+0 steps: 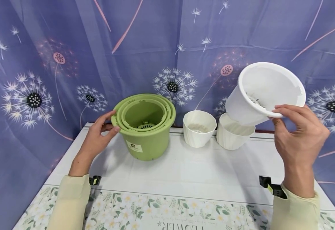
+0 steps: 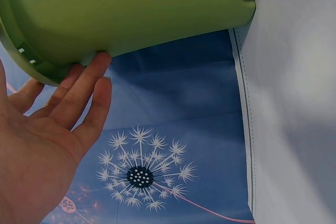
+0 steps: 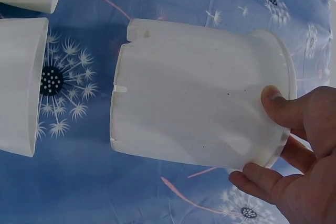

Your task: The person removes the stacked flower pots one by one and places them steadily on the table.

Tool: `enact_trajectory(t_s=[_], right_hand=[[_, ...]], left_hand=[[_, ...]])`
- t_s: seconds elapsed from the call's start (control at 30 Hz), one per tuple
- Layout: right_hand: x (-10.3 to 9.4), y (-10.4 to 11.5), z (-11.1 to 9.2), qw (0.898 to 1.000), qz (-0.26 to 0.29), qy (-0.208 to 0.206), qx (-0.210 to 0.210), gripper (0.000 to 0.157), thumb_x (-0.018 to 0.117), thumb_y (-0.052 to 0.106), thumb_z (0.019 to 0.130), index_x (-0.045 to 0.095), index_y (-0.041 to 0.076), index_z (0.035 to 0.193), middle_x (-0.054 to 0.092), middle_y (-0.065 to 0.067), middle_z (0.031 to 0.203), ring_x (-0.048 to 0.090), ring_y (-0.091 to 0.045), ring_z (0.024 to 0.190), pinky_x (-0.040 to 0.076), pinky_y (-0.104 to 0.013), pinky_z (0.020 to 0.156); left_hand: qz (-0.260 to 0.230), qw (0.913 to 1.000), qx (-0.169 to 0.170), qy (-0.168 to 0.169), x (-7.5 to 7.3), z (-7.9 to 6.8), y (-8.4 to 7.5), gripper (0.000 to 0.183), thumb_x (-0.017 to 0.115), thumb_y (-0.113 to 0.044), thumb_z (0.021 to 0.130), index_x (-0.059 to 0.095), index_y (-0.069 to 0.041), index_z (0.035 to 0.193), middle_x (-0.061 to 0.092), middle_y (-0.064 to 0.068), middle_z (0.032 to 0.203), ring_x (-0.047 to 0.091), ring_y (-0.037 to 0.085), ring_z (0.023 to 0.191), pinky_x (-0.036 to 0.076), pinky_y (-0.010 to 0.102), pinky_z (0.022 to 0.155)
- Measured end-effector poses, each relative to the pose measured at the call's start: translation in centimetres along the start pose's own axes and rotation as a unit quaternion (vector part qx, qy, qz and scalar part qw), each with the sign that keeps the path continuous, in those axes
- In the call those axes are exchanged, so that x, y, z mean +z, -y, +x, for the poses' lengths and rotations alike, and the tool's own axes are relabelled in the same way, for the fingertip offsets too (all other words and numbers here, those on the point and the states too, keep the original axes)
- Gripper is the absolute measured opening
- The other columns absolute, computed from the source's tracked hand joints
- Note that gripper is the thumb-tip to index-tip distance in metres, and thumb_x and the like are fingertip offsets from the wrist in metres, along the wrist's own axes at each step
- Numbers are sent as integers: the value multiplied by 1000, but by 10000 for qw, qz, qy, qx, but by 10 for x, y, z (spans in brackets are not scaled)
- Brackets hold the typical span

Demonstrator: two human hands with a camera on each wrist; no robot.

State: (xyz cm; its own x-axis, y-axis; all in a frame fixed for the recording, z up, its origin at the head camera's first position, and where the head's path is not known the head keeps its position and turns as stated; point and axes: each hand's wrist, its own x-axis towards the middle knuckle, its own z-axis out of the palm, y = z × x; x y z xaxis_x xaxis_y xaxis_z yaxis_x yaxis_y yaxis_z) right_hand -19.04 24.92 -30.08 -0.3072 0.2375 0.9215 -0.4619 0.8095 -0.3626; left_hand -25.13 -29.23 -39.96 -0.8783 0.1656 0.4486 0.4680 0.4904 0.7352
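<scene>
Tilted in the air at the right is a smooth white flowerpot [image 1: 246, 110]. My right hand [image 1: 301, 137] pinches its rim between thumb and fingers; the right wrist view shows the notched bottom edge of this white pot [image 3: 194, 93]. On the left, green flowerpots [image 1: 148, 145] stand upright, nested one inside another, with a pale label on the outer one. My left hand [image 1: 97, 137] touches the outer rim's left side, fingers spread and fairly straight. In the left wrist view its fingertips [image 2: 100, 61] rest against the green wall.
Two small white ribbed pots, one nearer the middle [image 1: 199, 129] and one below the raised pot [image 1: 234, 135], stand near the table's back edge. The white table [image 1: 184, 172] has a floral cloth [image 1: 156, 207] in front. A blue dandelion-print curtain [image 1: 144, 35] hangs behind.
</scene>
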Motion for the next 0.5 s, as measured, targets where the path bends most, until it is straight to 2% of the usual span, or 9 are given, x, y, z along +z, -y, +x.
enact_trajectory(t_s=[0.27,0.5], right_hand=[[-6,-7,3,9996,-270,-87,3,12,71,-4,89,83,-6,90,78,-24,93,56,25,100,46,-14,102],[-11,-13,3,9991,-413,-117,33,11,73,-2,91,83,-6,92,78,-25,94,53,28,98,47,-18,106]], left_hand=[[-14,10000,13,-20,0,1,0,64,67,-20,107,41,-21,165,55,13,146,63,-2,113,53,12,89],[18,10000,-2,-11,1,0,1,64,67,-21,107,41,-21,165,54,13,146,63,-2,113,53,12,88]])
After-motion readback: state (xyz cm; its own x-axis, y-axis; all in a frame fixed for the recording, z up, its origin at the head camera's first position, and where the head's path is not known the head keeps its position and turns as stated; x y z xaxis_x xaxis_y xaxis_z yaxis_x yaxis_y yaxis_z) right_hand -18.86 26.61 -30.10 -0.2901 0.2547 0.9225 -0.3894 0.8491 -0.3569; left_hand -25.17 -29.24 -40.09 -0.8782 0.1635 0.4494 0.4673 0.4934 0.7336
